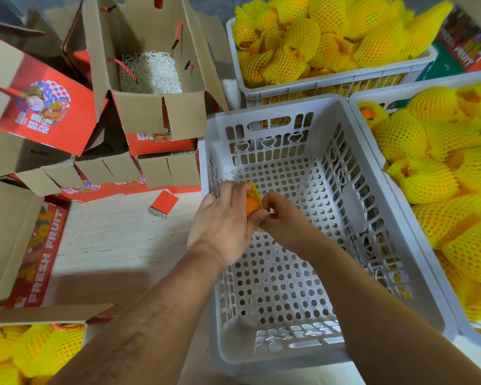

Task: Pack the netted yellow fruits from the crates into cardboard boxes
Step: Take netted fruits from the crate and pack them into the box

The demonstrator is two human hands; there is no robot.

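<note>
Netted fruit, orange with its yellow net half off, sits above the left rim of the white crate; the left hand grips it, the right hand pinches the net; the open cardboard box stands beyond the crate's far-left corner

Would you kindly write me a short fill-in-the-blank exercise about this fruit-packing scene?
1. Both hands hold one fruit above the ____ white crate.
2. The open cardboard box at the top is lined with shredded ____.
3. The netting on the fruits in the right crate is ____ in colour.

Missing words: empty; paper; yellow
</note>
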